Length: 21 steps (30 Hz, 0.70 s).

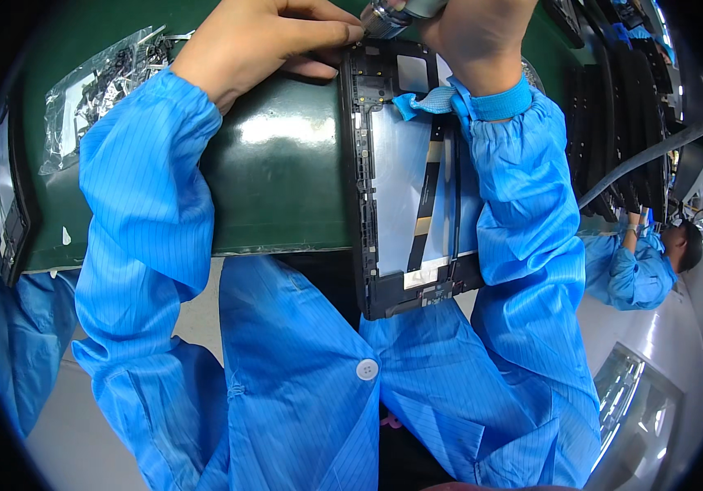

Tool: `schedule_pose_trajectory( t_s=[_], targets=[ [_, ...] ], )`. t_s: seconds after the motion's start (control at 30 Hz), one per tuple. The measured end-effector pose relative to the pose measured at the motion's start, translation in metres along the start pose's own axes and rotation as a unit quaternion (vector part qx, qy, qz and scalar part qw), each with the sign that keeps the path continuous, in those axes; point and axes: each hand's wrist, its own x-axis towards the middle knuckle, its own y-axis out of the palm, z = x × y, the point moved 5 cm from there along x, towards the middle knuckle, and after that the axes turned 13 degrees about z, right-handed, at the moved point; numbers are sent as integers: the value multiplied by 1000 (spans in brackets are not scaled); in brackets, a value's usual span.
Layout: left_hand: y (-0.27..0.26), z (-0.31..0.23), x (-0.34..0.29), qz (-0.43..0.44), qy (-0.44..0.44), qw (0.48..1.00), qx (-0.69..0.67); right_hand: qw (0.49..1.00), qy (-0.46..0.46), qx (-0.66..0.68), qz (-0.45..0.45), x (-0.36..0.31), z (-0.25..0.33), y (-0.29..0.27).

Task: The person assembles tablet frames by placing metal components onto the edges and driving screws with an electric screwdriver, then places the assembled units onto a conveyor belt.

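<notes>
A tablet-like device with its back off (pixel 388 147) lies tilted over the table's near edge, its black frame, pale-blue inner panel and dark flat cables exposed. At its far left corner, my right hand (pixel 482 37) grips a silver, cylindrical powered screwdriver (pixel 386 18), only partly in view. Close to that tool's tip, my left hand (pixel 265 41) has its thumb and forefinger brought together; anything pinched between them is too small to make out. Its other fingers reach toward the device's edge. Around my right wrist sits a blue elastic strap (pixel 503 105), its loose end over the device.
Left of my left hand, a clear plastic bag (pixel 73 110) lies beside small dark and metallic parts (pixel 142 61) on the green table (pixel 278 188). Several black panels (pixel 613 123) stand in a row at right, where another person (pixel 642 266) sits. Another device (pixel 9 196) overhangs the far-left edge.
</notes>
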Motion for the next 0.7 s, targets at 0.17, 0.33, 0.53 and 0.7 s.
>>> schedule_pose_trajectory(
  t_s=[0.17, 0.33, 0.53, 0.7],
  targets=[
    [6, -11, -4, -9, -41, 997, -62, 1000, -2, 22, 17, -2, -2, 5],
    [10, -22, -7, 11, -45, 990, -133, 998, -51, -13, 38, 1, -11, -3],
    [10, -19, -4, -13, -75, 990, -121, 999, -39, -2, 33, 0, -7, -1],
    [10, -18, -3, -11, -75, 989, -125, 997, -57, -26, 36, 1, -7, 0]
  ],
)
